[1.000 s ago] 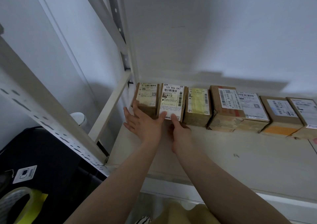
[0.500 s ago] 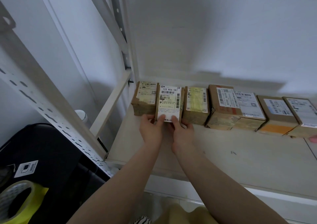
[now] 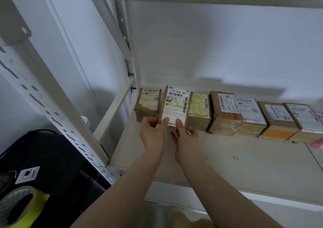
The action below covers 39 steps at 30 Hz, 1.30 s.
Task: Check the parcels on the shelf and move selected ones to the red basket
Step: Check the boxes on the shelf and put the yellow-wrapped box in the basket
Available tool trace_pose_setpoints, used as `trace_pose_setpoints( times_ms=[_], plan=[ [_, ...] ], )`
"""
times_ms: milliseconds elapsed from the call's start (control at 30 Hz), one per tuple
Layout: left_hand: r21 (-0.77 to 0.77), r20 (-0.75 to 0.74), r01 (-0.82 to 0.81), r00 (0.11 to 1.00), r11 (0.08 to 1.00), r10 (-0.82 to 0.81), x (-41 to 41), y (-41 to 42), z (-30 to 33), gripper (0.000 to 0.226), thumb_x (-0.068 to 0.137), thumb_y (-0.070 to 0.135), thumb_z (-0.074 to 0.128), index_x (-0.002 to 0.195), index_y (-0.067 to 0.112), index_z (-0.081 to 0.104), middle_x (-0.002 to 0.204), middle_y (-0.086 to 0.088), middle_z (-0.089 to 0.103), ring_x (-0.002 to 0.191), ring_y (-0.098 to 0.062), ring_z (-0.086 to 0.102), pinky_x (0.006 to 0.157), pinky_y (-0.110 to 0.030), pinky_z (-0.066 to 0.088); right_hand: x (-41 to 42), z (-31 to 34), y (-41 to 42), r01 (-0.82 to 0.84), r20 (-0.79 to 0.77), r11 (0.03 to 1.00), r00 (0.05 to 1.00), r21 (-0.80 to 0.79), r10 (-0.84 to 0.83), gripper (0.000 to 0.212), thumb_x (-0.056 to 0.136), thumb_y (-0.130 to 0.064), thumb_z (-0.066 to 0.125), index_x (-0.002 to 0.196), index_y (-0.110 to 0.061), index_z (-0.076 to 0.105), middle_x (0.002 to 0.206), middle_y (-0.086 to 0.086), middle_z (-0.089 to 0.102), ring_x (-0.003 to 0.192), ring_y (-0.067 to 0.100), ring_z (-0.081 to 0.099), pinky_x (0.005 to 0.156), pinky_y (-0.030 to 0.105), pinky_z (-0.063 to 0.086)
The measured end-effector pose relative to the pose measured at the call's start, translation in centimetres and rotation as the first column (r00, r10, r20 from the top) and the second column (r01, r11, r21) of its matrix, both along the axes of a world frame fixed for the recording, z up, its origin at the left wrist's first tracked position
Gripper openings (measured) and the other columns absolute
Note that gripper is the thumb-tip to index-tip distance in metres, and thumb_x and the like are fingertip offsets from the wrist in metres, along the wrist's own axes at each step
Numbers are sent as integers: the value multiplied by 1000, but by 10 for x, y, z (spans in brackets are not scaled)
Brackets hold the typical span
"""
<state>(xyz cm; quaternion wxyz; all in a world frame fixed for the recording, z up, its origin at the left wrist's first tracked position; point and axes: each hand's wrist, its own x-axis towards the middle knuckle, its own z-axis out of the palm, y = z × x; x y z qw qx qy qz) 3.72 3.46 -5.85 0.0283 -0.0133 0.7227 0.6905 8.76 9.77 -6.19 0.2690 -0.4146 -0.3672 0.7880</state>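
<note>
Several small cardboard parcels stand in a row along the back of the white shelf [image 3: 244, 161]. The second parcel from the left [image 3: 176, 103] carries a white label reading 133 R06 0A7 and is tipped up above its neighbours. My left hand [image 3: 153, 135] grips its lower left corner, thumb on the label. My right hand [image 3: 185, 138] grips its lower right corner, thumb on the label too. The leftmost parcel [image 3: 148, 103] stands just left of it, and a yellow-labelled parcel [image 3: 199, 110] stands to its right. The red basket is out of view.
More parcels [image 3: 225, 112] continue rightward to the frame edge. A white slotted upright [image 3: 52, 112] and cross brace frame the shelf's left end. Below left lie a black bag [image 3: 57, 159] and a roll of tape [image 3: 15, 206]. Something pink [image 3: 318, 143] shows at the right edge.
My left hand left the leftmost parcel and joined the right on the second parcel. Both hands took hold of it and have tipped and raised it slightly from the row.
</note>
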Motion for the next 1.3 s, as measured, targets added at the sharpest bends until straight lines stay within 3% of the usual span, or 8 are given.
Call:
trace_pose_setpoints(
  times_ms=[200,333,833,1133,1233,1300],
  plan=[
    [73,0,-17,1000,997,17,5,-4,6,28,77,24,80,91,10,61,90,-1,70,85,-12,67,76,-24,53,1,8,-5,47,-101,999,994,13,-45,51,82,-20,79,120,-3,49,115,15,64,102,20,68,91,32,56],
    [123,-1,-15,1000,992,15,5,-6,7,25,79,21,79,89,10,60,91,-1,71,87,-11,68,76,-21,53,0,9,-7,75,-137,995,988,66,-66,39,82,-16,80,108,-8,52,113,14,66,107,23,68,90,31,56],
    [112,-46,-23,999,993,28,-1,-6,7,29,80,23,78,93,6,59,92,-3,71,88,-12,69,79,-25,55,-9,15,-13,142,-168,987,978,78,-127,37,81,-15,81,104,-10,53,106,11,68,99,18,70,79,23,57],
    [5,-44,15,999,1000,-15,-9,3,6,29,80,35,76,93,16,58,92,4,69,88,-10,67,79,-27,54,-19,20,-13,152,-103,988,983,-7,-152,47,86,-21,76,121,-8,45,120,12,60,108,19,64,95,34,54],
    [9,-38,39,999,999,-39,-13,9,7,31,81,34,75,97,14,59,93,4,68,89,-10,66,76,-20,51,-25,21,-11,149,-69,989,986,-18,-150,53,85,-21,76,125,-9,43,125,10,57,111,21,61,95,38,54],
    [13,-22,32,999,999,-32,-14,13,6,30,82,33,75,97,12,60,92,4,68,88,-10,66,74,-18,50,-30,21,-9,155,-21,988,988,-11,-156,55,84,-24,77,126,-10,43,123,8,57,104,19,62,93,39,55]
  ],
)
